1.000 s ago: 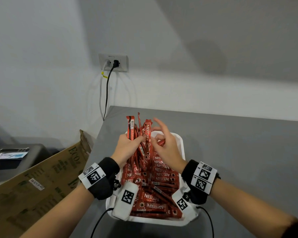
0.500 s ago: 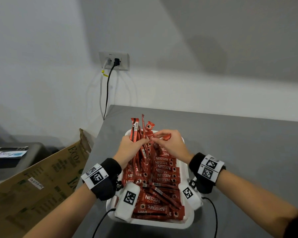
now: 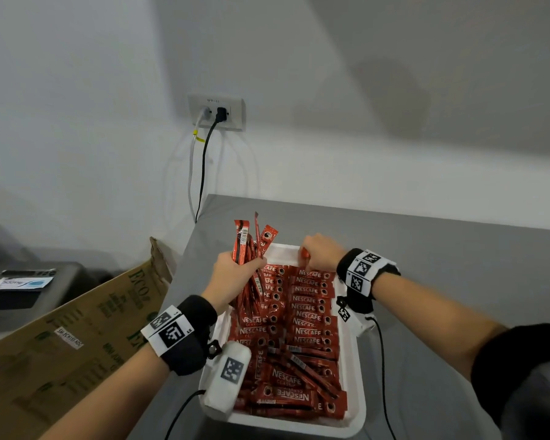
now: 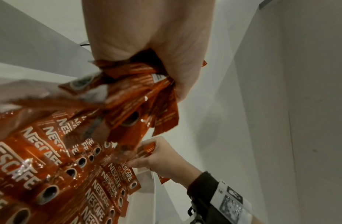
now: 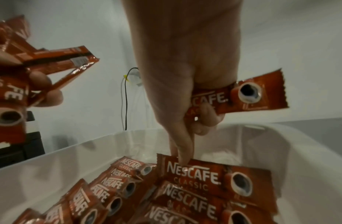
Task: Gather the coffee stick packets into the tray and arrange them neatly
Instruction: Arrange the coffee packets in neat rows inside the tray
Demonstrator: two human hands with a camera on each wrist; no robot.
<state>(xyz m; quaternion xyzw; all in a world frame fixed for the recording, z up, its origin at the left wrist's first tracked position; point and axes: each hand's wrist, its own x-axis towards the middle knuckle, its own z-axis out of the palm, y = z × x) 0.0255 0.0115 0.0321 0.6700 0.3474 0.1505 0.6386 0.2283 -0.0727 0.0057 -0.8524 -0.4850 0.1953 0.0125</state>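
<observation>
Our left hand (image 3: 235,271) grips a bunch of packets (image 3: 250,246) standing upright over the tray's (image 3: 356,389) far left. Our right hand (image 3: 323,252) curls round one packet (image 5: 243,94) at the far end, a finger touching the top packet in the right row (image 3: 311,306). Loose packets (image 3: 292,385) lie jumbled at the near end. The tray sits on the grey tabletop (image 3: 458,281).

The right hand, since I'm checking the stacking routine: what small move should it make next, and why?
Probably lay the single packet it holds flat at the far end of the tray, just beyond the top packet its finger touches. The right hand hovers where the right-hand row ends, with bare tray beyond; the left hand grips the bundle.
</observation>
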